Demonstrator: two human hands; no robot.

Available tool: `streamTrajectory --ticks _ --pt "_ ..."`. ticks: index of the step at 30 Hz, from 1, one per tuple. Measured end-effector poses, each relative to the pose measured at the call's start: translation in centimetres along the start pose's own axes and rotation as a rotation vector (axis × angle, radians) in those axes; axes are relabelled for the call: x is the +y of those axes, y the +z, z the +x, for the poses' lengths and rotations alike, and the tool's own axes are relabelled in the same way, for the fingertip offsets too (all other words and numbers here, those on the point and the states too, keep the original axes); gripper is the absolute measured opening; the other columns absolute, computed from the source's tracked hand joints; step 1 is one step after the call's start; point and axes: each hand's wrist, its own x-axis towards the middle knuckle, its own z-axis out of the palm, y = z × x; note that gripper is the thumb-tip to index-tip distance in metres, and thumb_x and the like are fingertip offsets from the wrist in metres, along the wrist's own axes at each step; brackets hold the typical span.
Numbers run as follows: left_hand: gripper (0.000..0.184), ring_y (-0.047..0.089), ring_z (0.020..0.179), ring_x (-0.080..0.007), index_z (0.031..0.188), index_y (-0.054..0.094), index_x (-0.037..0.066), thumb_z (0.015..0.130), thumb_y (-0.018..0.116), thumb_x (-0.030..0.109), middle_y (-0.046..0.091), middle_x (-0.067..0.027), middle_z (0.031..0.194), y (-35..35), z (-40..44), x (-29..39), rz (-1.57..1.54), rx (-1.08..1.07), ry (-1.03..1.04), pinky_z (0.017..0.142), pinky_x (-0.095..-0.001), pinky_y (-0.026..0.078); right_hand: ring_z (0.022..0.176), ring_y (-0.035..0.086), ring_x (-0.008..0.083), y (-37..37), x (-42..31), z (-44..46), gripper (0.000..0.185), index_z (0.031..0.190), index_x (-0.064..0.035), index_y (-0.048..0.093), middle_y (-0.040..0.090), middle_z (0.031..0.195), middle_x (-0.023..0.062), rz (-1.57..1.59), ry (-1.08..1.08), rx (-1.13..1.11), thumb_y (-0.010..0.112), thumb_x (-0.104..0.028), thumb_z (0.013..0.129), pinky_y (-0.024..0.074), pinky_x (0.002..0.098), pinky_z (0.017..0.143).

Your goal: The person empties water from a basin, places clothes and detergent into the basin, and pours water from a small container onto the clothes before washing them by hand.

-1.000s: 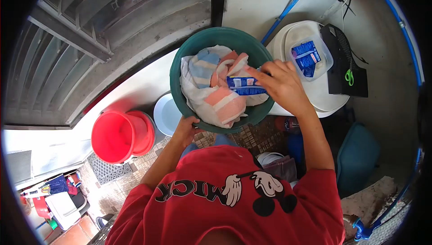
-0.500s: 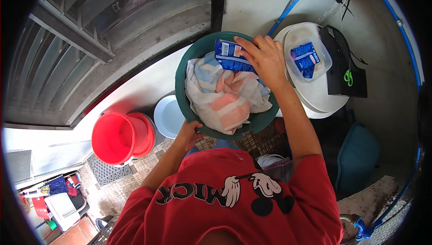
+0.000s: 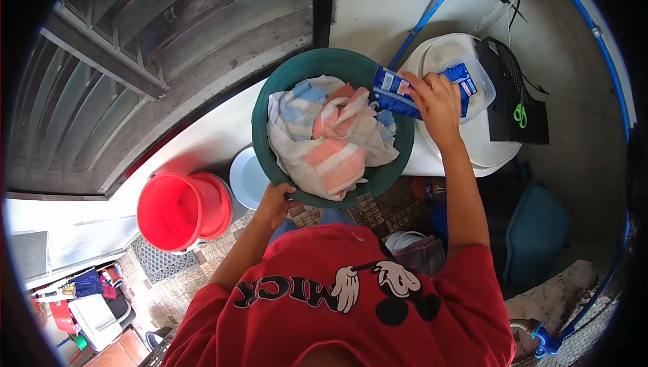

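Observation:
My right hand (image 3: 437, 102) is closed on a blue packet (image 3: 394, 92), holding it over the right rim of a green basin (image 3: 395, 173). Inside the basin lies a bunched towel (image 3: 337, 158) with white, pink and light blue stripes. My left hand (image 3: 275, 205) grips the basin's near-left rim, its fingers partly hidden under the edge. Just beyond my right hand, a clear plastic tub (image 3: 483, 102) holds more blue packets (image 3: 466, 78), partly covered by that hand.
The tub rests on a white lid-like surface (image 3: 442, 50) beside a black box (image 3: 516, 121) with green-handled scissors (image 3: 520, 115). Red buckets (image 3: 169, 212) and a pale blue basin (image 3: 248, 177) stand at left. A blue pipe (image 3: 422, 26) runs along the wall.
My right hand has carried the blue packet to the right, from above the towel to the basin's right rim near the tub. The basin has shifted slightly left, with my left hand still on it.

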Motion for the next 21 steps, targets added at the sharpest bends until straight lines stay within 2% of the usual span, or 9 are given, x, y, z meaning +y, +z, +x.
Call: streamTrajectory --ticks 3,9,11,21 --pt "0.041 0.055 0.082 -0.0263 0.112 0.034 0.001 0.072 0.042 0.003 0.048 -0.0135 0.103 0.8 -0.4 0.7 -0.007 0.021 0.008 0.062 -0.0388 0.05 0.066 0.045 0.0164 -0.7 0.3 -0.5 0.03 0.098 -0.0202 0.06 0.042 0.065 0.0005 -0.043 -0.018 -0.065 0.061 -0.02 0.068 0.0298 0.0305 0.057" --pt "0.042 0.055 0.083 -0.0271 0.113 0.034 0.001 0.072 0.041 0.004 0.048 -0.0137 0.103 1.4 -0.5 1.4 0.014 0.006 0.008 0.064 -0.0391 0.05 0.064 0.045 0.0162 -0.1 -1.0 0.5 0.031 0.099 -0.021 0.059 0.042 0.065 -0.0005 -0.03 -0.015 -0.007 0.061 -0.021 0.068 0.0292 0.0307 0.056" --pt "0.042 0.055 0.083 -0.027 0.113 0.033 0.001 0.072 0.041 0.003 0.047 -0.0136 0.104 1.0 -0.3 1.2 0.013 0.003 -0.002 0.064 -0.0394 0.05 0.064 0.045 0.0161 0.4 -1.9 1.3 0.03 0.098 -0.0219 0.058 0.042 0.065 -0.0009 0.017 -0.073 -0.011 0.062 -0.022 0.068 0.029 0.0311 0.056" --pt "0.045 0.055 0.082 -0.0265 0.115 0.031 0.003 0.071 0.042 0.003 0.046 -0.0132 0.105 0.8 -0.4 0.8 -0.002 0.018 -0.004 0.064 -0.0405 0.05 0.066 0.046 0.016 0.9 -1.2 1.3 0.029 0.096 -0.0209 0.06 0.043 0.066 -0.0006 0.029 -0.018 0.023 0.061 -0.02 0.066 0.0286 0.0312 0.056"
